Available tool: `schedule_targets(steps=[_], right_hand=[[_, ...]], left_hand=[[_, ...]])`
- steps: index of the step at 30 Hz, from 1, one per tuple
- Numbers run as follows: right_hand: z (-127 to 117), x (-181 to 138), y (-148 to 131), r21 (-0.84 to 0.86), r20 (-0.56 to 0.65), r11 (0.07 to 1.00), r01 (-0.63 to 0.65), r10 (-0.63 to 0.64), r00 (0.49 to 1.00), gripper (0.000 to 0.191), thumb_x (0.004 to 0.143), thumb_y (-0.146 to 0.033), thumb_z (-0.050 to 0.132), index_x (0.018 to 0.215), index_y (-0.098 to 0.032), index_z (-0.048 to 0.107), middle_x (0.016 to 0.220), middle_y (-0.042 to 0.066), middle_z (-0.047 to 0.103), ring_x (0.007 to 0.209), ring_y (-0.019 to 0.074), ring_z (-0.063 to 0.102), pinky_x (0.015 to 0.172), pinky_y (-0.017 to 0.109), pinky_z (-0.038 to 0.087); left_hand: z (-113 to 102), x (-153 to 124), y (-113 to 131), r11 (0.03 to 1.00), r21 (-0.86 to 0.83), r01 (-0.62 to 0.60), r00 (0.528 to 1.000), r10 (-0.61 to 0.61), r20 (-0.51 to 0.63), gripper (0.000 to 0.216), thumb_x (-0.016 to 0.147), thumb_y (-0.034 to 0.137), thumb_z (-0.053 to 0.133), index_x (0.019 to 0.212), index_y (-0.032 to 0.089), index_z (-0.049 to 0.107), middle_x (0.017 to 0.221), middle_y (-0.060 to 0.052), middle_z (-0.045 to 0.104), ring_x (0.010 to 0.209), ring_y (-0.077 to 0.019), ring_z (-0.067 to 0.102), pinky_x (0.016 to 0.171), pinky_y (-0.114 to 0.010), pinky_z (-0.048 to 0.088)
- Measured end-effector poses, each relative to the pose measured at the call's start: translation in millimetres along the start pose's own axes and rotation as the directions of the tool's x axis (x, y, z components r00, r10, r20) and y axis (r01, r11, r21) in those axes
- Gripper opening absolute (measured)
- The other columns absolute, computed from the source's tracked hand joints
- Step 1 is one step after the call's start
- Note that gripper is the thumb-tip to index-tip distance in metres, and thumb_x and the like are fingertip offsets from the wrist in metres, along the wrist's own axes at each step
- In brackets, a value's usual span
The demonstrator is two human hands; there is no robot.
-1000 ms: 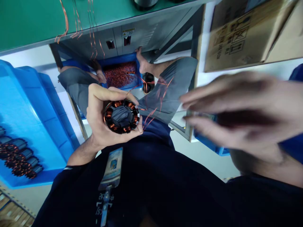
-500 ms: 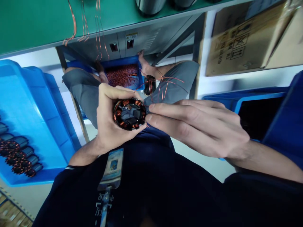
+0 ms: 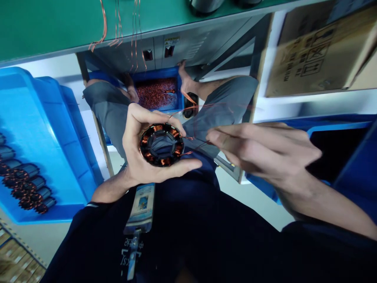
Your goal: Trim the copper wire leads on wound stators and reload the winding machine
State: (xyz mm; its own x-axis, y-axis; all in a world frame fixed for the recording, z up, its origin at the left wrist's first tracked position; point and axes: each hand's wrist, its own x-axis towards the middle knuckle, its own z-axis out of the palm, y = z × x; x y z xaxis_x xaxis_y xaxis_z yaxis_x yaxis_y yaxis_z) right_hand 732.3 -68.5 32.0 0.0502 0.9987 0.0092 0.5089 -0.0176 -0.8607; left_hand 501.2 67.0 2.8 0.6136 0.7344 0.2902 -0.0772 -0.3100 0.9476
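Note:
My left hand (image 3: pixel 137 153) is wrapped round a motor stator (image 3: pixel 165 161), a black ring with copper windings inside. Its open bore faces up toward me, and the thumb lies along the near side. From the stator's right side, thin copper wires (image 3: pixel 193 138) run toward my right hand (image 3: pixel 253 149). The fingers of that hand are pinched on the wires a short way from the ring. Motion blurs the right fingertips and the longer wire ends above them.
At left, a blue bin (image 3: pixel 70 157) holds several stators (image 3: pixel 29 184). Copper wires hang over the edge of the green table (image 3: pixel 59 27). Between the feet stands a blue tray (image 3: pixel 180 88) of copper bits. A cardboard box (image 3: pixel 318 51) and another blue bin (image 3: pixel 312 127) are at right.
My right hand has moved right, away from the stator, drawing the wires out between them. The left hand keeps its hold, its thumb now stretched further out.

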Motion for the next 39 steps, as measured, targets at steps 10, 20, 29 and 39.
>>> schedule_targets(steps=[10,20,29,39], right_hand=[[-25.2,-3.1,-13.5,-0.078,-0.182,0.995,0.056,-0.07,0.981,0.026,0.097,-0.029,0.099,0.121,-0.035,0.092,0.133,0.004,0.091,0.101,0.0259,0.087,0.087,0.044,0.069],[-1.7,26.5,12.8,0.38,0.279,0.919,-0.111,0.0,0.96,0.023,0.103,-0.055,0.094,0.103,-0.032,0.092,0.088,0.0,0.084,0.066,0.0156,0.07,0.063,0.032,0.056],[-20.6,25.3,21.6,-0.028,-0.095,0.983,-0.179,0.176,0.98,0.037,0.107,-0.045,0.087,0.141,-0.03,0.089,0.118,0.008,0.088,0.083,0.0218,0.073,0.087,0.04,0.066],[1.1,20.6,-30.5,0.104,0.327,0.989,-0.102,0.063,0.943,0.032,0.122,-0.027,0.053,0.151,-0.022,0.064,0.085,-0.002,0.073,0.065,0.0164,0.066,0.068,0.028,0.055]], left_hand=[[-14.7,-8.5,-9.9,0.978,0.191,-0.089,0.996,0.087,0.019,0.05,0.091,0.051,0.099,0.125,0.03,0.069,0.109,-0.002,0.074,0.092,-0.0241,0.08,0.07,-0.05,0.072],[-9.9,-7.8,8.8,0.982,0.121,-0.144,0.975,0.12,0.187,0.053,0.088,0.055,0.102,0.124,0.034,0.069,0.106,-0.003,0.075,0.087,-0.0231,0.077,0.071,-0.043,0.071],[-25.4,-21.3,-4.3,0.904,0.403,-0.139,0.966,0.035,0.255,0.044,0.092,0.033,0.099,0.128,0.031,0.073,0.117,-0.005,0.077,0.099,-0.0224,0.079,0.074,-0.034,0.066],[-7.6,-9.1,15.5,0.885,0.387,-0.257,0.942,0.141,0.304,0.039,0.098,0.047,0.097,0.127,0.03,0.076,0.113,-0.004,0.079,0.09,-0.0201,0.081,0.069,-0.033,0.068]])
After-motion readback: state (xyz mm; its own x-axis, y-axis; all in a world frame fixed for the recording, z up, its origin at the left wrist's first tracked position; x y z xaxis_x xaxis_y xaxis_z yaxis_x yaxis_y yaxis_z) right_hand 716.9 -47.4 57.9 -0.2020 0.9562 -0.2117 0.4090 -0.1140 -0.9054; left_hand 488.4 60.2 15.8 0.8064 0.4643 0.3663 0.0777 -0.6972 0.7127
